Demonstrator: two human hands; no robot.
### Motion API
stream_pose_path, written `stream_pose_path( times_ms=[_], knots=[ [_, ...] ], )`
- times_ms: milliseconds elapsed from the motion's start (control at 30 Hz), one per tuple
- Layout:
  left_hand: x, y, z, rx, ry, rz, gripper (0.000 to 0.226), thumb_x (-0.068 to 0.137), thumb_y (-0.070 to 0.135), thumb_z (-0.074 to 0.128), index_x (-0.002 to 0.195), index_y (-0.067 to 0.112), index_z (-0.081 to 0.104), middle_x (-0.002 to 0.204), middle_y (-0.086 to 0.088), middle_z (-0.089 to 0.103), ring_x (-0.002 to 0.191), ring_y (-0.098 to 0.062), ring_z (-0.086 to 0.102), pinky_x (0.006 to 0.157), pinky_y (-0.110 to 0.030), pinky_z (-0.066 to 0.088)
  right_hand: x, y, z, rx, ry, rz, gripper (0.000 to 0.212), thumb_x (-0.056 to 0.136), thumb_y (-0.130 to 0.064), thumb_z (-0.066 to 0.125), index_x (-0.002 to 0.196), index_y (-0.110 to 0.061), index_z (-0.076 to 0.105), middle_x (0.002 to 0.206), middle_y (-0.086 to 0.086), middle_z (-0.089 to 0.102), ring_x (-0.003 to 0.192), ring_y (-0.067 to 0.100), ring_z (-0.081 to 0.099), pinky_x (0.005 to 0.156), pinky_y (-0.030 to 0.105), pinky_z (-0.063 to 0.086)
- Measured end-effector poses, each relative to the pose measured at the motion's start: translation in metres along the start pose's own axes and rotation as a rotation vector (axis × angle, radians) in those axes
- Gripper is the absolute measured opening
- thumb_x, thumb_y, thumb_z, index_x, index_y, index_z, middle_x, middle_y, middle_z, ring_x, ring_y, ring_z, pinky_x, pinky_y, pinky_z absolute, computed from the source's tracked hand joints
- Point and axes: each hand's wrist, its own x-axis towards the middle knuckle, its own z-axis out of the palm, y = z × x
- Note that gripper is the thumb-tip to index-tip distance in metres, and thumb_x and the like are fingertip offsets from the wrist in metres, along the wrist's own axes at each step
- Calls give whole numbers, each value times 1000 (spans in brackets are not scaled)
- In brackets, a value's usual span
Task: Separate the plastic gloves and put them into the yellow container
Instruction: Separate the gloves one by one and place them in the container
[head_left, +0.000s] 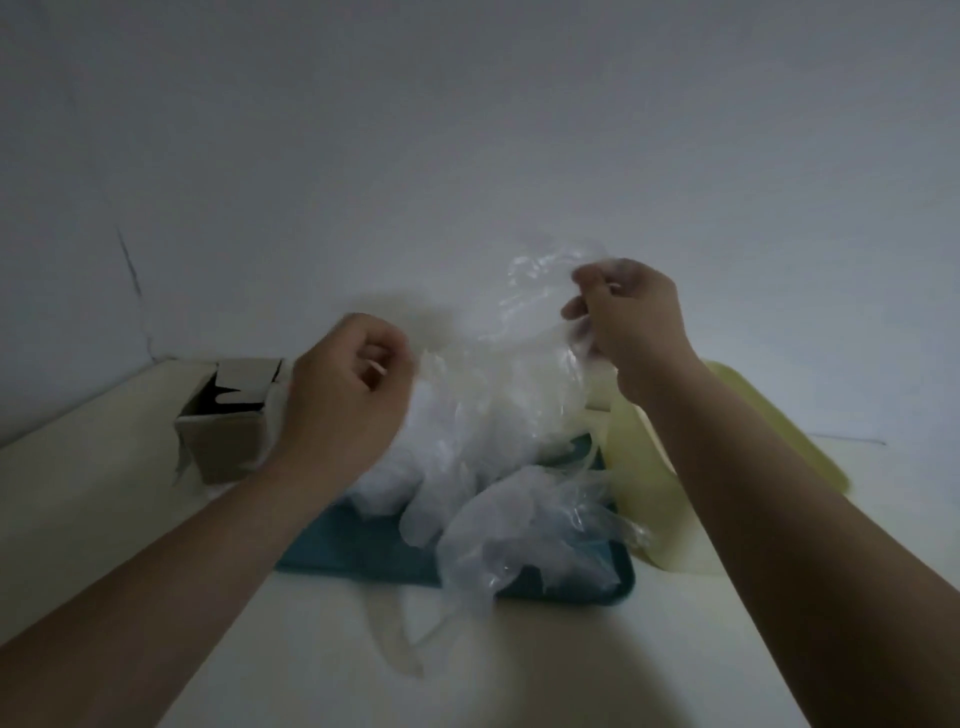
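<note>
A heap of clear plastic gloves (498, 499) lies on a teal tray (358, 551) in the middle of the table. My right hand (628, 322) is raised above the heap, its fingers pinched on a clear plastic glove (524, 306) that hangs down from it. My left hand (353, 384) is closed at the left side of the same bunch of gloves, gripping the plastic there. The yellow container (639, 478) stands to the right of the tray, partly hidden behind my right forearm.
An open cardboard box (228, 421) stands at the left, just behind my left hand. One loose glove (400, 639) lies on the pale table in front of the tray. A white wall rises right behind the table.
</note>
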Motion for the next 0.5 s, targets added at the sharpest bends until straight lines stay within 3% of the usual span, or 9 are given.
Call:
stream_pose_path(
  times_ms=[67, 133, 200, 267, 333, 500],
  knots=[
    [-23, 16, 9, 26, -350, 57, 26, 86, 57, 73, 99, 35, 67, 85, 15, 70, 68, -4, 65, 62, -19, 51, -4, 6, 0, -71, -59, -11, 19, 103, -21, 60, 105, -6, 71, 74, 10, 73, 45, 14, 59, 39, 23, 44],
    [-41, 17, 24, 278, -743, 26, 57, 74, 82, 69, 116, 44, 58, 101, 19, 64, 80, -2, 64, 70, -24, 54, -10, 12, 2, -114, -90, -16, 21, 102, -22, 61, 99, -5, 71, 72, 10, 73, 45, 18, 59, 41, 26, 45],
    [-53, 0, 40, 483, -907, 80, 58, 73, 74, 76, 114, 41, 52, 101, 16, 57, 83, -1, 56, 71, -24, 50, -19, 18, 1, -125, -102, -15, 25, 101, -21, 63, 95, 2, 71, 68, 10, 70, 43, 19, 55, 40, 25, 42],
    [-56, -19, 50, 494, -927, 72, 36, 80, 46, 80, 95, 34, 49, 90, 7, 58, 73, -5, 51, 60, -25, 41, -27, 21, -1, -122, -118, -14, 29, 100, -21, 65, 94, 6, 71, 64, 9, 66, 41, 16, 50, 38, 21, 39],
    [-50, -31, 55, 464, -880, 36, 18, 87, 25, 72, 85, 17, 57, 83, -2, 62, 75, -18, 61, 63, -33, 48, -36, 24, -5, -111, -187, 0, 32, 100, -23, 66, 94, 7, 72, 64, 10, 62, 39, 13, 46, 38, 19, 36],
    [-23, -39, 40, 240, -728, -138, 12, 91, 25, 74, 82, 18, 77, 82, 1, 76, 81, -17, 74, 82, -35, 61, -53, 34, -12, -126, -596, 181, 28, 101, -33, 64, 101, -8, 76, 69, 6, 63, 49, 14, 48, 48, 27, 39]
  ],
)
